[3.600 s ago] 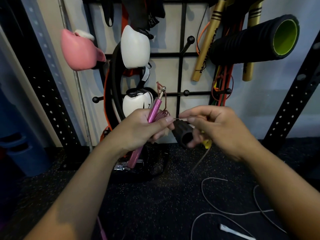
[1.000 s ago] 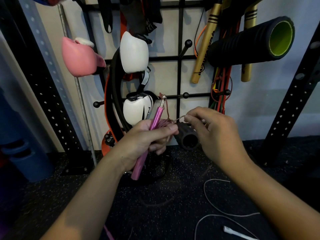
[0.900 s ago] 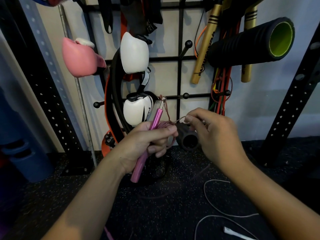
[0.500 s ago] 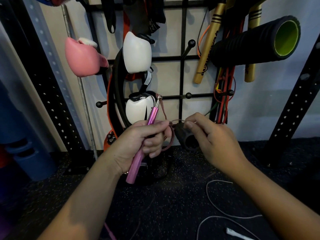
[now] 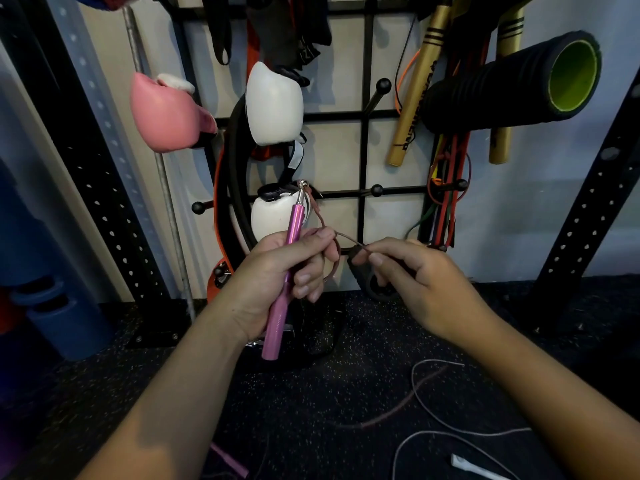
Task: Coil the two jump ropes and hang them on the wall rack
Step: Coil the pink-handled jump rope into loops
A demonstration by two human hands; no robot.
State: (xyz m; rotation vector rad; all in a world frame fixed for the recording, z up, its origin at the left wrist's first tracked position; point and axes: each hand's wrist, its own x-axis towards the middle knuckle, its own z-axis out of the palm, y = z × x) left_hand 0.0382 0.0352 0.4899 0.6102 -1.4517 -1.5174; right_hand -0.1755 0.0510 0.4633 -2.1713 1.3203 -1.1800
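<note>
The pink rope's handle (image 5: 287,271) is clenched upright in my left hand (image 5: 277,275) with few loops gathered, my right hand (image 5: 415,282) pinching its cord (image 5: 349,240), while the white rope (image 5: 436,427) lies uncoiled on the floor (image 5: 311,393), nothing yet on the wall rack (image 5: 367,150).

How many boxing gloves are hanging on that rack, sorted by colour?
White boxing gloves: 2, upper one and lower one
Pink boxing gloves: 1
Total: 3 clearly seen. A red and blue item at the top left edge is cut off, so I cannot tell what it is.
</note>
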